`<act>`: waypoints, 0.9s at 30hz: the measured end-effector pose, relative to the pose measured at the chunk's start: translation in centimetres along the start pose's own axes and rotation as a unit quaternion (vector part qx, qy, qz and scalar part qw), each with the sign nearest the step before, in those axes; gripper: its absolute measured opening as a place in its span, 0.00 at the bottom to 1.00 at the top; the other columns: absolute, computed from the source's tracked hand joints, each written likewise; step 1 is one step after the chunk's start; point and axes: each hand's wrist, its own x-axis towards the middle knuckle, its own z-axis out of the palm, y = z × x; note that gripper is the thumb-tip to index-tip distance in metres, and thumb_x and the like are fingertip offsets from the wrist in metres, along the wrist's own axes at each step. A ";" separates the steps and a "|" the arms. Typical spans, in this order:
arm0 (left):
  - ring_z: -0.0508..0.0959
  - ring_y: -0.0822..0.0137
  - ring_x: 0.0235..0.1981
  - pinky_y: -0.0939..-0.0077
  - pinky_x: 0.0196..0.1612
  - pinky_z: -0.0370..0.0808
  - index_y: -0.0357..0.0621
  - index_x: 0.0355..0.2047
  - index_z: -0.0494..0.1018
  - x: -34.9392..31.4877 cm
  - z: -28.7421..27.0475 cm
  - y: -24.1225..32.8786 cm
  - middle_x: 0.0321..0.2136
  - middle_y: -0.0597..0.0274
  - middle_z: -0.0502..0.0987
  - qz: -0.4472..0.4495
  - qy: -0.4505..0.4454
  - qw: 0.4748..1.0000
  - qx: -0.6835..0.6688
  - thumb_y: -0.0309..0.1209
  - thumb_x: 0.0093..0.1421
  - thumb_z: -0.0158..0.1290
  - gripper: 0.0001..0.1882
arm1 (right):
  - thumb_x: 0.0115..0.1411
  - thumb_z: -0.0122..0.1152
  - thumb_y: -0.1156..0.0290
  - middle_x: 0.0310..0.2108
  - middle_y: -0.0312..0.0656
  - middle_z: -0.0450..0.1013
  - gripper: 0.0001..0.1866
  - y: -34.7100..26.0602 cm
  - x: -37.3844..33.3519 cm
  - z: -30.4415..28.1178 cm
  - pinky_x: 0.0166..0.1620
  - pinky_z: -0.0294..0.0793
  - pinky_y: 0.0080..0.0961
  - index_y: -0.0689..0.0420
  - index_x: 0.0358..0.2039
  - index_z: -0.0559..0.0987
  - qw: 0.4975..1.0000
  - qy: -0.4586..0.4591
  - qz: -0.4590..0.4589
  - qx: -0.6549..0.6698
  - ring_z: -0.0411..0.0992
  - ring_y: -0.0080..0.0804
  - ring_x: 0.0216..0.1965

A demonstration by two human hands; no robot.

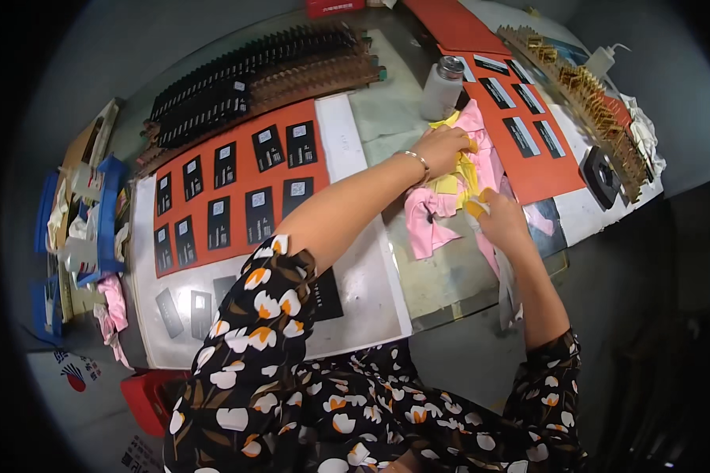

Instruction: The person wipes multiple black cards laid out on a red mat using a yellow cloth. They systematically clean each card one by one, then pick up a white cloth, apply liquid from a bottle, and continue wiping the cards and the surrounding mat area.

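Note:
My left hand (440, 152), with a bracelet at the wrist, reaches across to a heap of rags on the table's right half. Its fingers are bent and closed on a yellow cloth (467, 175). Just nearer and to the right, my right hand (500, 221) is closed in a pinch at the lower end of this cloth. Yellow and white bits cover some fingertips. Pink cloth (430, 229) lies around and under both hands. A pale grey strip (508, 288) hangs over the table's front edge below my right hand. A clear bottle with a metal cap (443, 85) stands just beyond my left hand.
Black cards lie in rows on an orange mat (241, 189) at left and another orange mat (521, 118) at right. Slotted racks (268, 75) stand behind, and a rack with gold-coloured pieces (592, 94) at far right. Beside it sits a black holder (599, 177). Blue bins (110, 213) are at far left.

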 end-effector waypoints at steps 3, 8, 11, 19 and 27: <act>0.69 0.53 0.47 0.67 0.49 0.65 0.42 0.43 0.71 -1.3 -3.0 -0.1 0.45 0.55 0.71 -0.061 -0.005 0.991 -0.119 0.22 0.50 0.49 0.17 | 0.52 0.58 0.58 0.25 0.57 0.72 0.17 -0.2 0.7 0.1 0.33 0.68 0.42 0.59 0.33 0.73 1.000 0.019 0.006 -0.006 0.71 0.55 0.31; 0.73 0.53 0.38 0.67 0.43 0.69 0.39 0.41 0.71 -16.6 -12.3 5.6 0.38 0.51 0.74 -0.050 0.123 0.990 0.042 0.32 0.56 0.48 0.14 | 0.53 0.58 0.60 0.25 0.53 0.73 0.16 -0.7 -3.3 -2.4 0.31 0.68 0.38 0.61 0.32 0.72 0.974 0.167 -0.072 0.134 0.72 0.52 0.29; 0.71 0.54 0.43 0.63 0.46 0.66 0.43 0.47 0.67 -30.1 -12.1 9.8 0.43 0.53 0.71 -0.113 0.014 0.993 0.037 0.32 0.54 0.52 0.20 | 0.53 0.58 0.62 0.23 0.53 0.72 0.14 -7.9 -7.6 -3.6 0.30 0.67 0.39 0.60 0.32 0.72 0.987 0.008 -0.065 0.146 0.71 0.53 0.27; 0.65 0.62 0.48 0.69 0.46 0.61 0.42 0.50 0.63 -37.2 -7.1 12.6 0.53 0.60 0.63 -0.091 -0.024 0.991 0.097 0.38 0.47 0.55 0.30 | 0.52 0.54 0.61 0.19 0.49 0.73 0.14 -19.8 -7.2 3.4 0.28 0.68 0.43 0.59 0.33 0.70 0.963 -0.078 -0.253 0.054 0.72 0.50 0.24; 0.65 0.65 0.47 0.71 0.42 0.61 0.39 0.47 0.67 -37.6 -6.3 11.6 0.54 0.60 0.63 -0.071 0.001 0.988 0.135 0.40 0.46 0.56 0.29 | 0.48 0.56 0.61 0.21 0.50 0.74 0.16 -23.0 -4.7 5.8 0.31 0.71 0.41 0.62 0.30 0.73 0.983 -0.056 -0.175 -0.002 0.74 0.47 0.26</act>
